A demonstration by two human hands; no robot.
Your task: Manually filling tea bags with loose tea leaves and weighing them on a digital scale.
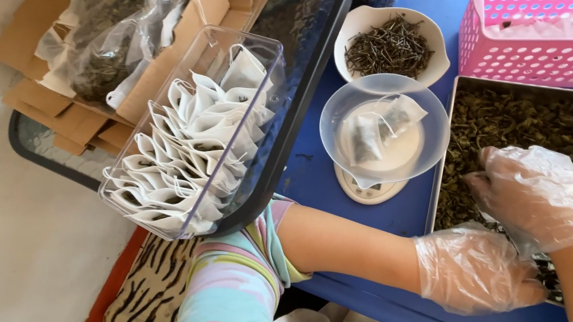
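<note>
Loose dried tea leaves fill the metal tray at the right of the blue worktop, directly under both my hands, so each pinch is a short reach. Right hand, in a thin clear glove, sits on the leaves; fingers curled down into the heap, close together, but I cannot tell if they have leaf pinched. Left hand, also gloved, rests at the tray's near edge; fingers bunched and closed, whatever is inside is hidden.

Small white scale stands just left of the tray. A clear dish sits on it with two filled tea bags inside, placed there for weighing, I judge.

White bowl of darker needle-like tea sits behind the scale. Clear box of empty white tea bags leans on the dark tray to the left, open side toward me for easy grabbing. Bagged leaf lies on flattened cardboard further left. Pink basket is behind the metal tray.
</note>
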